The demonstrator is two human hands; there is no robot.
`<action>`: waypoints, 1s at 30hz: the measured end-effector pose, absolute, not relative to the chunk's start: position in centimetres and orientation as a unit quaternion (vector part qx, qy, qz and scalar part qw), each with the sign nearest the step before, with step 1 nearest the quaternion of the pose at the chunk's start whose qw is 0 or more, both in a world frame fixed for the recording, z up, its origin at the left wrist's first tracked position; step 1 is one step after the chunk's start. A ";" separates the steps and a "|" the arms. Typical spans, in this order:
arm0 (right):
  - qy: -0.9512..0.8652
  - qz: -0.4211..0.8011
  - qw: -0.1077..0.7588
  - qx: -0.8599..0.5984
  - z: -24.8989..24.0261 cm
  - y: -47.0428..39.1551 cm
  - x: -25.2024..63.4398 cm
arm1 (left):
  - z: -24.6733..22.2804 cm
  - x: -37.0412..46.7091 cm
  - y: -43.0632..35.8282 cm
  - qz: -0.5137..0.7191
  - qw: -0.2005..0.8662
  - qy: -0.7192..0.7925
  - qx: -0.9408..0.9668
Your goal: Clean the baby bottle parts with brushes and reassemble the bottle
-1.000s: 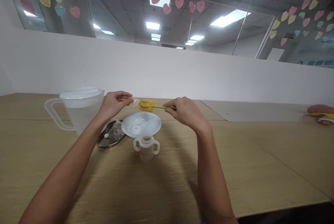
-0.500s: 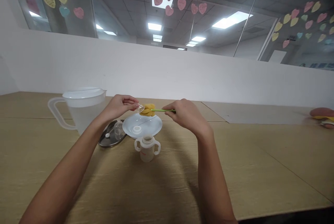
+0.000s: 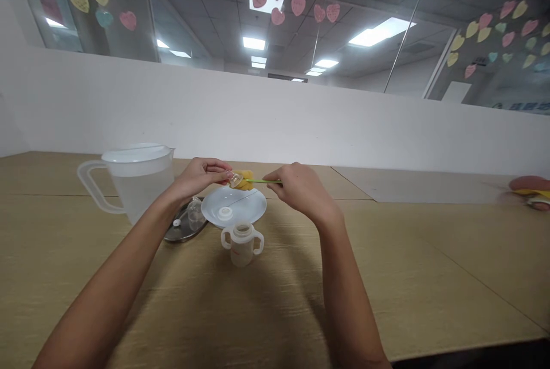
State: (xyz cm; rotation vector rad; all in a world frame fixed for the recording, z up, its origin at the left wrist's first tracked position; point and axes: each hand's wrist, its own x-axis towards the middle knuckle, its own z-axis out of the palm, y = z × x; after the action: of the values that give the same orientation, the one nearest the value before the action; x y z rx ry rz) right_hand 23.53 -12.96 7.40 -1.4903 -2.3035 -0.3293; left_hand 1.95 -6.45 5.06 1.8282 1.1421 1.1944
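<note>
Closed fingertips of my left hand (image 3: 200,176) hold a small clear bottle nipple (image 3: 235,179) above a white bowl (image 3: 253,208). My right hand (image 3: 303,192) grips the thin green handle of a sponge brush (image 3: 246,185). The brush's yellow sponge head is against the nipple and partly behind it; whether any of it is inside I cannot tell. Within the bowl lies a white collar ring (image 3: 224,214). Just in front of the bowl, an uncapped two-handled baby bottle (image 3: 242,250) stands upright.
A lidded plastic pitcher (image 3: 141,185) stands behind my left forearm. Beside the bowl, an oval metal tray (image 3: 184,234) bears a clear cap (image 3: 196,217) and a small white piece (image 3: 176,223). At the far right edge is a blurred pink and yellow object (image 3: 531,187).
My right hand has shifted slightly left with the brush, and its sponge head now sits further behind the nipple. My left hand has moved slightly right. The bottle, bowl and tray stay put.
</note>
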 end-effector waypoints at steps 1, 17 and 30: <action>-0.819 -0.121 0.188 -0.528 7.4 -13.0 23.5 | 5.1 2.0 -6.5 0.456 0.334 0.436 0.700; -0.839 -0.101 0.152 -0.512 7.5 -13.6 22.9 | 3.4 0.7 -3.9 0.445 0.105 0.519 0.722; -0.826 -0.024 0.178 -0.535 7.1 -12.9 24.5 | 3.4 -5.4 -2.8 0.010 0.071 0.700 0.710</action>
State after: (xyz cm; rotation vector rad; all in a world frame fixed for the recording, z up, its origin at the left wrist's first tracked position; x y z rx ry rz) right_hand 24.52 -12.90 7.10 -1.5130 -2.3359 -0.0669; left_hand -5.36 -2.80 3.40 2.1351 2.1062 0.0314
